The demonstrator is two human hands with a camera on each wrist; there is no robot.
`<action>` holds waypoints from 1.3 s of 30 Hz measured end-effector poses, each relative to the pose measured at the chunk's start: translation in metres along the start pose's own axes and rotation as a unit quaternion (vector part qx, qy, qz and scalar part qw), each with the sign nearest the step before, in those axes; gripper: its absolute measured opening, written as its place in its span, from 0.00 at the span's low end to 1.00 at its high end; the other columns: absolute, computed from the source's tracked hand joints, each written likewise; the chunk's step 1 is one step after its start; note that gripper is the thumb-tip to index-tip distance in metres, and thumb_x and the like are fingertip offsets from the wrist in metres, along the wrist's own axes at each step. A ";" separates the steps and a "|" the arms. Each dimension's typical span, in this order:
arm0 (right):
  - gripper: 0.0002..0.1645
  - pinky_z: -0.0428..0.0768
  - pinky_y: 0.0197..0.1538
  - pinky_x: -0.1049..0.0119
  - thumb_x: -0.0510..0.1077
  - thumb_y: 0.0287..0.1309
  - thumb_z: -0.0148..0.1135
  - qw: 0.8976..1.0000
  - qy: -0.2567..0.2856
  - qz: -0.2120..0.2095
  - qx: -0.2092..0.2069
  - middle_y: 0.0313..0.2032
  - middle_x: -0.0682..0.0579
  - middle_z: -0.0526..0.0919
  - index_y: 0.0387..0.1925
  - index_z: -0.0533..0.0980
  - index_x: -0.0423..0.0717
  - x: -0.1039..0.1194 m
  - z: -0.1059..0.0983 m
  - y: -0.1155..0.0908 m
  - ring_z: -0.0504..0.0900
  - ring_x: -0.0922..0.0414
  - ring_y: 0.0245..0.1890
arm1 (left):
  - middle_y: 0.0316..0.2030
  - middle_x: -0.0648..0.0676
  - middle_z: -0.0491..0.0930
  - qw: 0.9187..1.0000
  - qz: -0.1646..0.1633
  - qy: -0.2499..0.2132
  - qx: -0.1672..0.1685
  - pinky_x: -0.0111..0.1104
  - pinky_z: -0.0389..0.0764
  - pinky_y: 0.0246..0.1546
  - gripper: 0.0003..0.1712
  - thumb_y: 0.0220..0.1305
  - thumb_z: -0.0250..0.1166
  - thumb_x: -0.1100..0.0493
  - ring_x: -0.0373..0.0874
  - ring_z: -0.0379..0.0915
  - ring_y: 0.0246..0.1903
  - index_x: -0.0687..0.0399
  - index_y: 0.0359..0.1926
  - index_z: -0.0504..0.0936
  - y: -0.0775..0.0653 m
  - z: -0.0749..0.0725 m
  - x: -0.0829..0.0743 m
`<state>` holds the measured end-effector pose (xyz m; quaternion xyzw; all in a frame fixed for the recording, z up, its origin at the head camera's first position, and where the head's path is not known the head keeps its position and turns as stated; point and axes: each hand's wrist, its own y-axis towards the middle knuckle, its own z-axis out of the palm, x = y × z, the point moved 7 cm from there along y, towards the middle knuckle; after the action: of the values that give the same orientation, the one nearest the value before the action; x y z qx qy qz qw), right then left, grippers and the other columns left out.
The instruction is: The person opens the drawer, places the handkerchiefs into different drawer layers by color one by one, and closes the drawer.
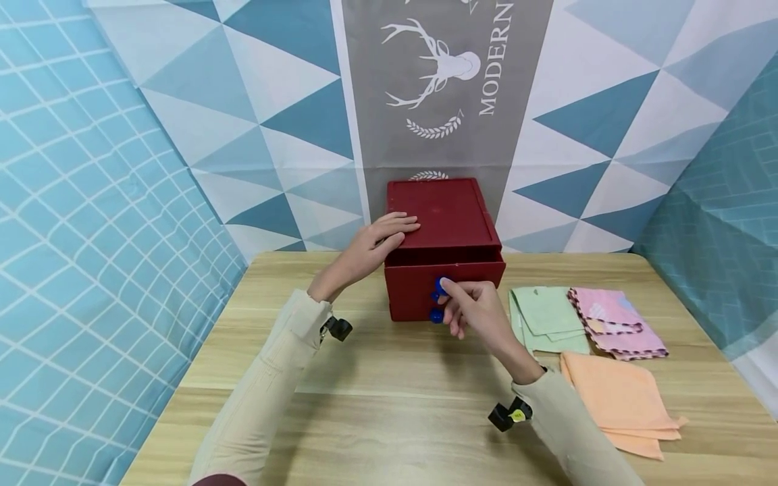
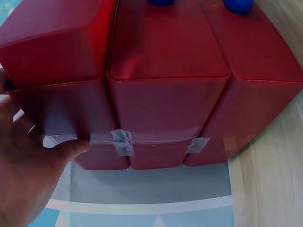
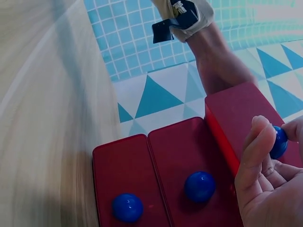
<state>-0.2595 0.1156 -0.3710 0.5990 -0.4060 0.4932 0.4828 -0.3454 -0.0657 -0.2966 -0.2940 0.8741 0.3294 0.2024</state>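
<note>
A red three-drawer box (image 1: 437,209) stands against the backdrop at the back of the table. Its top drawer (image 1: 408,291) is pulled partly out, leaving a dark gap beneath the lid. My right hand (image 1: 483,314) pinches that drawer's blue knob (image 3: 280,142) between thumb and finger. Below, the two lower drawers are closed, each with a round blue knob (image 3: 200,186). My left hand (image 1: 367,246) rests on the box's top left edge, fingers stretched over the top. In the left wrist view its thumb (image 2: 71,150) touches the box's side, near clear tape (image 2: 124,142).
To the right lie folded cloths: a green one (image 1: 550,314), a pink one with a checked border (image 1: 614,317) and an orange one (image 1: 620,395) nearer the front. The wooden table (image 1: 377,418) meets patterned backdrops at the rear and sides.
</note>
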 end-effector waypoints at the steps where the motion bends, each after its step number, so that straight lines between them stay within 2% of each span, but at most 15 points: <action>1: 0.34 0.77 0.14 0.61 0.57 0.69 0.58 1.000 -0.001 0.000 0.001 0.18 0.38 0.79 0.33 0.78 0.24 0.000 0.001 -0.001 0.75 0.54 0.11 | 0.69 0.50 0.70 1.000 0.001 0.000 -0.002 0.39 0.54 0.73 0.22 0.77 0.50 0.55 0.44 0.53 0.73 0.52 0.67 0.75 0.000 0.000 0.000; 8: 0.28 0.77 0.14 0.60 0.56 0.70 0.58 1.000 -0.004 -0.002 -0.001 0.17 0.38 0.78 0.30 0.79 0.32 0.002 0.004 -0.011 0.74 0.53 0.10 | 0.69 0.50 0.69 1.000 0.001 0.003 -0.010 0.40 0.55 0.73 0.23 0.77 0.51 0.54 0.42 0.52 0.74 0.50 0.68 0.75 -0.001 0.001 0.001; 21: 0.26 0.77 0.13 0.58 0.53 0.72 0.56 1.000 -0.014 -0.006 0.021 0.16 0.41 0.79 0.30 0.80 0.33 0.007 0.010 -0.036 0.75 0.53 0.10 | 0.69 0.49 0.70 1.000 0.004 -0.001 -0.018 0.38 0.56 0.73 0.22 0.77 0.51 0.54 0.40 0.54 0.72 0.49 0.67 0.76 -0.003 0.000 0.001; 33: 0.25 0.77 0.13 0.55 0.53 0.72 0.56 0.999 -0.029 0.005 0.017 0.17 0.40 0.79 0.31 0.80 0.35 0.008 0.013 -0.057 0.75 0.49 0.10 | 0.68 0.51 0.71 0.999 0.009 -0.014 -0.029 0.38 0.56 0.72 0.22 0.76 0.52 0.56 0.42 0.56 0.71 0.52 0.66 0.77 -0.002 0.000 -0.001; 39: 0.25 0.78 0.14 0.55 0.55 0.71 0.56 0.999 -0.036 0.014 0.017 0.17 0.40 0.79 0.30 0.80 0.36 0.008 0.015 -0.062 0.75 0.50 0.10 | 0.67 0.52 0.71 0.999 0.008 -0.020 -0.031 0.40 0.58 0.72 0.22 0.76 0.52 0.57 0.43 0.57 0.71 0.53 0.66 0.76 -0.003 0.000 -0.002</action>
<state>-0.1950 0.1138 -0.3750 0.6192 -0.4227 0.4848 0.4504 -0.3417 -0.0671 -0.2964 -0.2864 0.8614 0.3643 0.2082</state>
